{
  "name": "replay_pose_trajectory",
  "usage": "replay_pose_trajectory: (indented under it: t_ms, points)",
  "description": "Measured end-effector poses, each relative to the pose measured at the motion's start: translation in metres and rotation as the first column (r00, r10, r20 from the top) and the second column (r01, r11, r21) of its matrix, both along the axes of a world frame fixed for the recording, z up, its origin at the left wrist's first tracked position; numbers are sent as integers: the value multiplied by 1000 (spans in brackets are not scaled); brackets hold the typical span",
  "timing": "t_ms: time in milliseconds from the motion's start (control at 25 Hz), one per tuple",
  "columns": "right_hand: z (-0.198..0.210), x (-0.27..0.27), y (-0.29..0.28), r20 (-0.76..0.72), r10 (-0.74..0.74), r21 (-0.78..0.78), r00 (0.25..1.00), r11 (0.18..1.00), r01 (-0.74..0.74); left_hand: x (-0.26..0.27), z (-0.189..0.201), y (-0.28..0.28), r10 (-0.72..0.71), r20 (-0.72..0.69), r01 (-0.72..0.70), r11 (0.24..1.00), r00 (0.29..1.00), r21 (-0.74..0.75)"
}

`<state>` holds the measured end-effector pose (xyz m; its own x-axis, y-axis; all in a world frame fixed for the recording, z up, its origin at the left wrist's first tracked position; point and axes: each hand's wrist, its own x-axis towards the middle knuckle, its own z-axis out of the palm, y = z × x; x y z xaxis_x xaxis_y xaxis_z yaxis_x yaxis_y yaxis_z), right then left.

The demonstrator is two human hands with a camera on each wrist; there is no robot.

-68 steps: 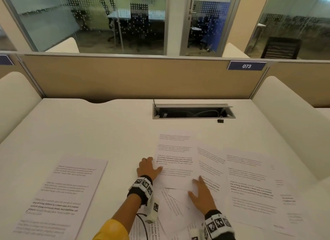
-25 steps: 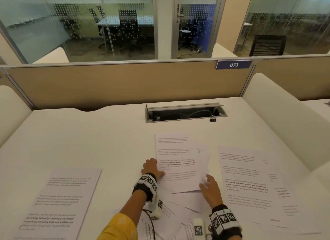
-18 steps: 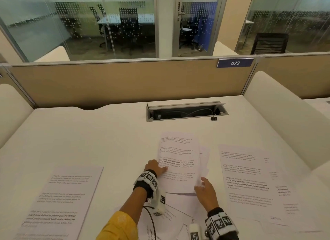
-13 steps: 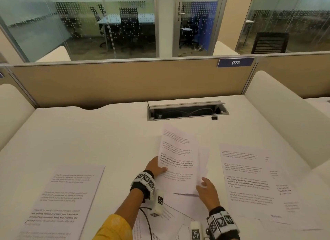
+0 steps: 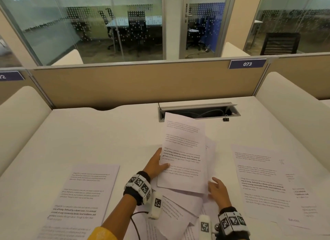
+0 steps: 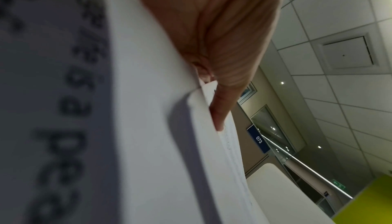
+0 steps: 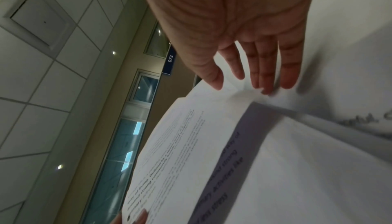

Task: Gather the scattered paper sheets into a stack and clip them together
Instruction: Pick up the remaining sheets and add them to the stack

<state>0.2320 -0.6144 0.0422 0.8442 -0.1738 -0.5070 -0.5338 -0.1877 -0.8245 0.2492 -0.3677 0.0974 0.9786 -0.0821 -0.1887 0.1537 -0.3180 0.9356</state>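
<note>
My left hand (image 5: pixel 158 163) pinches the left edge of a small stack of printed sheets (image 5: pixel 184 150), thumb on top, and holds it tilted up off the white desk (image 5: pixel 92 132). In the left wrist view the thumb (image 6: pixel 220 110) presses on the paper's edge (image 6: pixel 203 127). My right hand (image 5: pixel 217 188) is open beside the stack's lower right corner; its straight fingers (image 7: pixel 265 70) touch the paper (image 7: pixel 191 135). More sheets lie flat: one at the left (image 5: pixel 80 195), a few at the right (image 5: pixel 264 182), some under my wrists (image 5: pixel 176 214). A black binder clip (image 5: pixel 225 118) sits by the cable slot.
An open cable slot (image 5: pixel 200 111) is set into the desk behind the held stack. A tan partition (image 5: pixel 142 86) closes the far side, and cream padded dividers (image 5: pixel 292 111) flank the desk left and right.
The right hand slid a sheet left onto the middle pile. The left hand then gripped the pile and lifted it, so its top edge now rises toward the cable slot.
</note>
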Motion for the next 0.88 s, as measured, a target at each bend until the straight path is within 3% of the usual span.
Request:
replay_pose_trajectory:
  t_ms: [240,480,640,880]
  points:
    - [18,-1,32,-4,13,243,1000,970,-12,-16,3,32,45,-31,-46,998,998,-36]
    - [27,0,57,197,130,82,972,986,-148,-31,2,53,103,60,-106,993,993,52]
    - [59,-5,76,460,218,-27,861,972,-232,-45,15,61,224,254,-228,974,941,-15]
    - [103,-5,91,721,168,-46,672,980,-196,-51,57,66,380,436,-341,925,816,-167]
